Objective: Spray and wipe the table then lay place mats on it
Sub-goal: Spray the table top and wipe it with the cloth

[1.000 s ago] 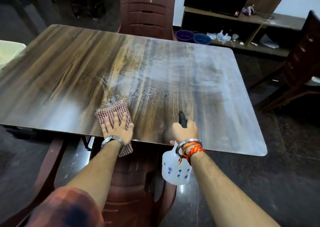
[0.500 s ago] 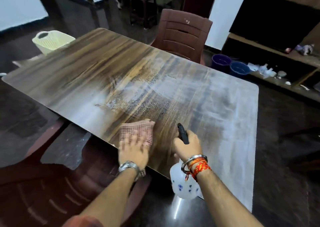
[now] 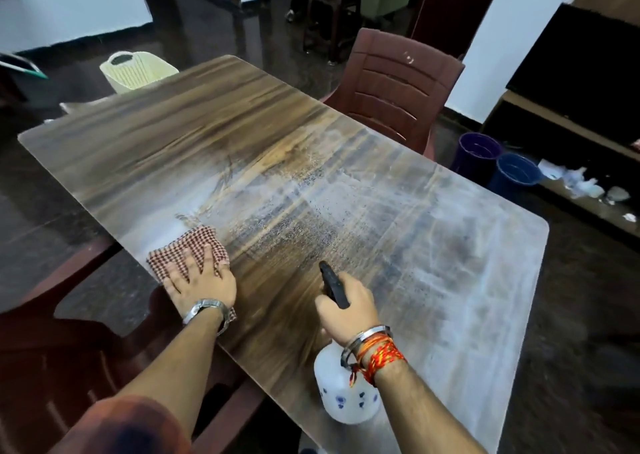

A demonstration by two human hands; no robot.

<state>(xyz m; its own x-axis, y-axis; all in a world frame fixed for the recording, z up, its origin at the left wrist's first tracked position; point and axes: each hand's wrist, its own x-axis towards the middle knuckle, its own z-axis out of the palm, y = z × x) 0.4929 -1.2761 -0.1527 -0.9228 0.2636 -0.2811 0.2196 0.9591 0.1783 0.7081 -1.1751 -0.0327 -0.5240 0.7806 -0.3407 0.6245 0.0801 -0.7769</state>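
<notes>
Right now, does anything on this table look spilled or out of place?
Nothing is spilled by accident. The table shows spray droplets and whitish streaks across its middle and right side, not yet wiped. The left hand presses the checked cloth near the edge.

Left hand point(image 3: 202, 278) is lying palm down, fingers spread and pointing toward 11 o'clock, forearm reaching in from 7 o'clock, watch on wrist. Right hand point(image 3: 348, 303) is curling closed around a handle, knuckles up, forearm coming in from 5 o'clock, metal bangle and red-orange threads circling wrist. Both arms are extending forward, bare below the sleeve
</notes>
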